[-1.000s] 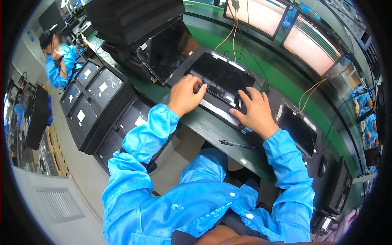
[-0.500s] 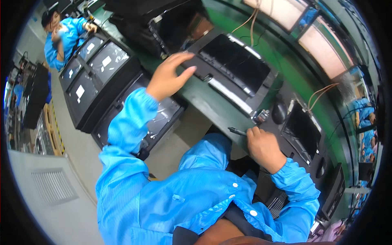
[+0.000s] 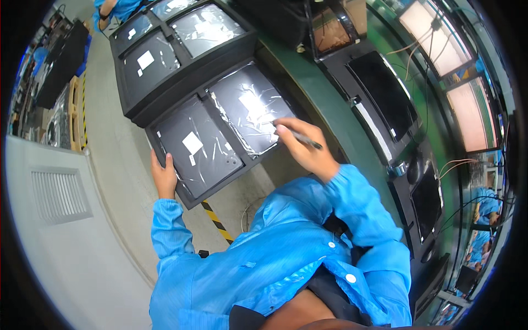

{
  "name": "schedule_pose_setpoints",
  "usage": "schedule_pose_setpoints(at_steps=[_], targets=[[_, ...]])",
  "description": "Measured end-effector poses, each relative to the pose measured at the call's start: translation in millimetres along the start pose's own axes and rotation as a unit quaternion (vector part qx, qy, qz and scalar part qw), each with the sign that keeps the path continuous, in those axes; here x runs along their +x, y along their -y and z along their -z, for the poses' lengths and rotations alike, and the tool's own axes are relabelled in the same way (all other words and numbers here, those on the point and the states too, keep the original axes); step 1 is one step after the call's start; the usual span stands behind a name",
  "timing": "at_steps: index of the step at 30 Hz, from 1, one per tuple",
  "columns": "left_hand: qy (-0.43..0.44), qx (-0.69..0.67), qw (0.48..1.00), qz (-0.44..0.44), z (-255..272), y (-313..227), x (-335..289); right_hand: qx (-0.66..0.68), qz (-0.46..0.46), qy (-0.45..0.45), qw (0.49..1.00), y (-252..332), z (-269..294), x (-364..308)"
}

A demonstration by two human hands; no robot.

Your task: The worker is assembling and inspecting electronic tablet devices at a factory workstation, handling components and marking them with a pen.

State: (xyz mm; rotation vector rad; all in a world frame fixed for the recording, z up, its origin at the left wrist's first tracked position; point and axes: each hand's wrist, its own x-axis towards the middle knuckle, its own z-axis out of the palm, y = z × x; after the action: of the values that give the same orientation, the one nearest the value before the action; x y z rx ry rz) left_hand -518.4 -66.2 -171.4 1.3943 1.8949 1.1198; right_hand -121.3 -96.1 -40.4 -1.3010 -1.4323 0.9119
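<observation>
A black foam tray (image 3: 190,199) with two compartments lies in front of me. Each compartment holds a flat dark panel in clear film, a left panel (image 3: 212,146) and a right panel (image 3: 228,102), both with white labels. At the tray's left rim is my left hand (image 3: 164,179), its thumb over the edge and its fingers along the outer side. My right hand (image 3: 312,151) is closed round a dark pen (image 3: 309,142) above the right panel's near right part. The pen's writing end is mostly hidden by the fingers, so whether it touches the label cannot be told.
Behind the tray stands a taller stack of black trays (image 3: 181,82) with film-covered panels. On the right, a green bench (image 3: 322,91) carries dark screens (image 3: 382,93) and a mouse (image 3: 421,168). A co-worker's blue sleeve (image 3: 118,8) shows far left. Striped tape (image 3: 219,223) marks the floor.
My view has turned left toward the trays. My left hand has gone from beside the bench screen to the tray's left rim. My right hand has carried the pen from the bench edge over the right panel.
</observation>
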Motion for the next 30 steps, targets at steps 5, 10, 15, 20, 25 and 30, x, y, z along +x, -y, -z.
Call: schedule_pose_setpoints(at_steps=[5, 10, 15, 20, 25, 30], targets=[[-0.032, -0.116, 0.992, 0.039, -13.7, 5.1, 2.1, -0.042, -0.139, -0.005, 0.989, -69.5, -44.3, 31.9], [-0.05, -0.097, 0.993, 0.046, -12.9, 7.0, -0.7, -0.098, -0.096, -0.028, 0.99, -74.8, -59.7, 32.4], [-0.057, -0.105, 0.992, 0.05, -10.9, 18.0, -1.1, -0.044, -0.141, 0.016, 0.989, -65.1, -66.4, 34.8], [-0.068, -0.092, 0.993, 0.019, -14.4, 12.0, -4.5, -0.07, 0.034, 0.059, 0.995, -32.7, -120.6, 9.2], [-0.071, -0.037, 0.996, 0.027, -12.4, -1.6, -8.4, -0.045, 0.114, 0.168, 0.978, -19.8, -179.7, -2.4], [-0.066, -0.035, 0.997, 0.03, -12.5, -3.3, -5.8, -0.074, 0.114, 0.168, 0.976, -33.6, -191.4, -1.1]])
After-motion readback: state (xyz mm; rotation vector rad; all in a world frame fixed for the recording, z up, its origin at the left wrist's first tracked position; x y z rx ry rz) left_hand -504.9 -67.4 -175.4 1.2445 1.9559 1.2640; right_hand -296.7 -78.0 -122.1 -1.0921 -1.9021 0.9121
